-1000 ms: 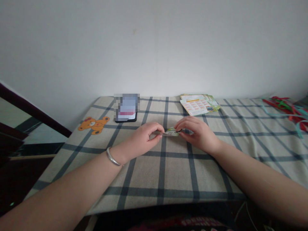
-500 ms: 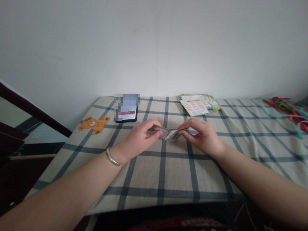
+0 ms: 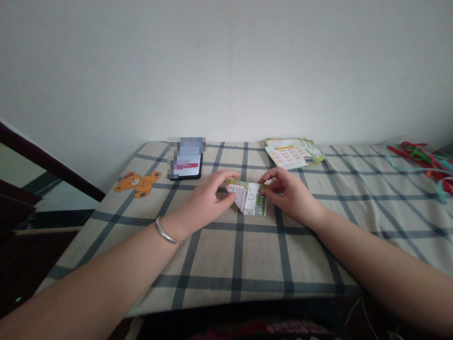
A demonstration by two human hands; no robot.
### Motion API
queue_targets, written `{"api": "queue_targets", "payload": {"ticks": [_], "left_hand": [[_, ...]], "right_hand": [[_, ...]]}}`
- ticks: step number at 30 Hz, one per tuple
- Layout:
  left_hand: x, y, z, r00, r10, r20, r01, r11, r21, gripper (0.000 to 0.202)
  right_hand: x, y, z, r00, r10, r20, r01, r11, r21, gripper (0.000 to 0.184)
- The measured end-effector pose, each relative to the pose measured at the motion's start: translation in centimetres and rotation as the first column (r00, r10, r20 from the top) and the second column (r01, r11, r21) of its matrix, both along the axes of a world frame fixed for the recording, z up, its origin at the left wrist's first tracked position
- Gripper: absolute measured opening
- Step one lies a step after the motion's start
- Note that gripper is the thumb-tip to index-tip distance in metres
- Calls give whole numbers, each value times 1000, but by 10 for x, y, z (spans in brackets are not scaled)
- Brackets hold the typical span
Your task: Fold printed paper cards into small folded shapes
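Note:
A printed paper leaflet point(image 3: 251, 197), white with green and red print, is held up between my two hands over the checked cloth. Its lower left corner looks cut away at a slant, as if folded. My left hand point(image 3: 212, 194), with a silver bangle at the wrist, pinches the leaflet's left edge between thumb and fingers. On the opposite side, my right hand point(image 3: 288, 192) grips the right edge the same way, fingers curled.
Behind my right hand lies a stack of similar leaflets point(image 3: 290, 156). A phone point(image 3: 187, 160) rests at the back left, near a flat orange bear cutout point(image 3: 138, 183). Red and green ribbons point(image 3: 421, 158) lie at the far right. A white wall point(image 3: 226, 71) stands behind the table.
The leaflet has tilted up and spread, so its printed face now shows where it was seen nearly edge-on. Both hands have shifted slightly, staying on its edges.

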State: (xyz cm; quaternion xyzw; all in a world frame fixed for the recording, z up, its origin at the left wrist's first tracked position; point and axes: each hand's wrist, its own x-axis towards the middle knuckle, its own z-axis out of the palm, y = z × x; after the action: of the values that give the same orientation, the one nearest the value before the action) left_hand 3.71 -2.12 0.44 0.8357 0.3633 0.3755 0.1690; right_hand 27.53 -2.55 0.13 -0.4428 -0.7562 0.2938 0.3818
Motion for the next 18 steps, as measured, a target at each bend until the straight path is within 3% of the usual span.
{"api": "queue_targets", "payload": {"ticks": [4,11,18], "left_hand": [[-1,1,-1,995,-46,-87,53,995,79,35],[-3,1,-1,953,-119,-279,164,976,145,18],[-2,-1,2,873,-90,-479,267,911,315,21]], "right_hand": [[1,2,-3,999,4,49,-4,1000,3,20],[3,8,-5,991,108,78,-118,983,138,13],[5,10,-11,998,52,-22,-53,998,-38,12]]}}
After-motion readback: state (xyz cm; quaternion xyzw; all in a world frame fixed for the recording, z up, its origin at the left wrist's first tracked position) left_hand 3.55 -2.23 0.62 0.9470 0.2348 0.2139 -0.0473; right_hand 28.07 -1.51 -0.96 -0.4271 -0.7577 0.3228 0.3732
